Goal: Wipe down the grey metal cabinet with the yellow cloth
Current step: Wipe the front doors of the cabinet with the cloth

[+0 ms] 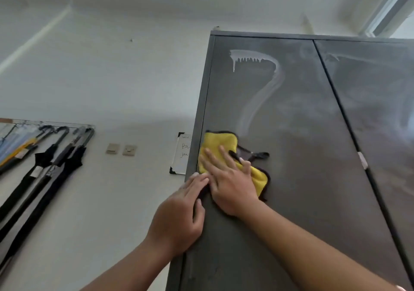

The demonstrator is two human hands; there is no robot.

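Note:
A tall grey metal cabinet (302, 134) with two doors fills the right side of the head view. Its left door carries a white foamy streak (257, 84) with drips near the top and hazy smears lower down. A yellow cloth (218, 143) with a dark edge lies flat against the left door near its left edge. My right hand (228, 178) presses flat on the cloth with fingers spread. My left hand (179, 214) rests on the cabinet's left front edge just below the cloth, fingers curled around the corner.
On the white wall to the left hang several folded umbrellas (44, 163) on a rack. Two beige wall switches (122, 149) sit between them and the cabinet. A white notice (182, 154) is partly hidden behind the cabinet's side. A white tab (362, 160) sticks out at the door seam.

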